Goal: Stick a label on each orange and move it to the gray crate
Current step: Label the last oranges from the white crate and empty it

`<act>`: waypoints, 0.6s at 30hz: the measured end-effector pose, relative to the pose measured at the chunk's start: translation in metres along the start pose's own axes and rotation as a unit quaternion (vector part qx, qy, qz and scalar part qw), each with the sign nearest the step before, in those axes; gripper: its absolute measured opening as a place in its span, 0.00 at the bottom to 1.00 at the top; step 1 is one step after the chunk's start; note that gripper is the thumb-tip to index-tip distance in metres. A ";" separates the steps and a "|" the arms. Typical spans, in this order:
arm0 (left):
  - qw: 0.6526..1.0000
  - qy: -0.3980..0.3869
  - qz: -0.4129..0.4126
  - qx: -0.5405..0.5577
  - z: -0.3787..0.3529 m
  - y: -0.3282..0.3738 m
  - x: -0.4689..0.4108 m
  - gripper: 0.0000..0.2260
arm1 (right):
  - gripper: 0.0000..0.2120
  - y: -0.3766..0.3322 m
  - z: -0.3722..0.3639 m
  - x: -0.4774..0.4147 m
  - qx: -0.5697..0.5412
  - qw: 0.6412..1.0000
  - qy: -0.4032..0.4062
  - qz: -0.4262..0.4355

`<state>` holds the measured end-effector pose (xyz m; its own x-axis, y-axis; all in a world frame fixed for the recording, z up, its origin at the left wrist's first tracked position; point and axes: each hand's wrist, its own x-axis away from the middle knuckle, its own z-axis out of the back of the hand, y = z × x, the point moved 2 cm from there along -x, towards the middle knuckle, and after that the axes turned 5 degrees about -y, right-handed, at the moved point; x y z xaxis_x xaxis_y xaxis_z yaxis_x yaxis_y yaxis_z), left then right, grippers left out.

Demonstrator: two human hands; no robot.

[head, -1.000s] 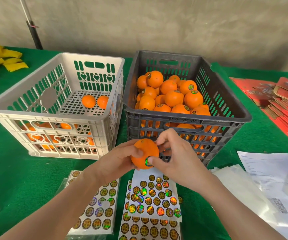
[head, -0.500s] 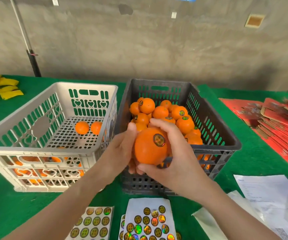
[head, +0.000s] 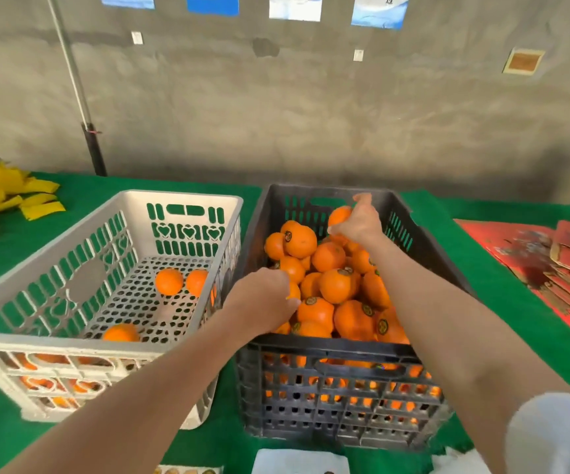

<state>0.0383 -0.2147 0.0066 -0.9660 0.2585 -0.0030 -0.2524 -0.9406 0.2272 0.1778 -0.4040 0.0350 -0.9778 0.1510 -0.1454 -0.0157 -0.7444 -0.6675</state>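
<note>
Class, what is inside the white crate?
Three oranges lie on the perforated floor of the white crate. Its near wall covers the front strip; orange shows through its slots, count unclear.

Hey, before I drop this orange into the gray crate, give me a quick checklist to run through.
1. Grip of the right hand on the orange: ok, fingers curl round it.
2. Held fruit above the gray crate, inside its rim: ok.
3. Label on it: cannot tell, the hand hides most of it.
4. Drop spot clear of the left hand: ok, it is at the pile's front left.
5. Next pick: the white crate holds spare oranges: ok.
</note>
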 end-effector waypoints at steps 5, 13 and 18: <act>0.999 0.015 0.006 0.048 0.005 0.001 0.004 0.13 | 0.38 0.019 -0.039 -0.025 -0.001 0.998 -0.013 -0.054; 0.987 0.059 -0.048 0.139 0.017 0.003 0.012 0.10 | 0.25 -0.047 -0.031 0.008 0.007 0.992 0.078 0.103; 0.890 0.210 0.045 0.402 0.038 -0.057 0.019 0.08 | 0.12 -0.130 -0.056 0.085 -0.017 0.942 0.071 0.327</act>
<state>0.0368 -0.1476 0.0308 -0.9588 -0.0742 -0.2743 -0.2135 -0.4488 0.8677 0.1089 -0.2576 0.0684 -0.7375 -0.2455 -0.6292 0.5903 -0.6870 -0.4238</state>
